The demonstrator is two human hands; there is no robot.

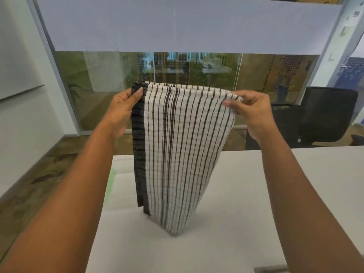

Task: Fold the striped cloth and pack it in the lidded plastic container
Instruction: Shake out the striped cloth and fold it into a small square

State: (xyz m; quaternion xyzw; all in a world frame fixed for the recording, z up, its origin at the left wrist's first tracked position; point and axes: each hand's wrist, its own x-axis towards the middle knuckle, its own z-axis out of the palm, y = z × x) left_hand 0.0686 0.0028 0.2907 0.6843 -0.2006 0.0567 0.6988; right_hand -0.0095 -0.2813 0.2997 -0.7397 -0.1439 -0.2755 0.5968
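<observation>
The striped cloth (pixel 177 150), white with thin dark stripes and a wide dark band down its left edge, hangs doubled over in the air above the white table (pixel 226 243). My left hand (pixel 123 113) pinches its top left corner at the dark band. My right hand (pixel 254 113) pinches the top right corner. The cloth's lower end reaches down close to the table top. A faint clear plastic edge with a green tint (pixel 111 181) shows on the table behind the cloth; I cannot tell whether it is the container.
A black office chair (pixel 325 119) stands past the table's far right edge. A glass partition wall (pixel 177 66) runs behind the table. The table's left edge drops to a wood-patterned floor (pixel 39 174). A grey object's edge (pixel 271 269) shows at the bottom.
</observation>
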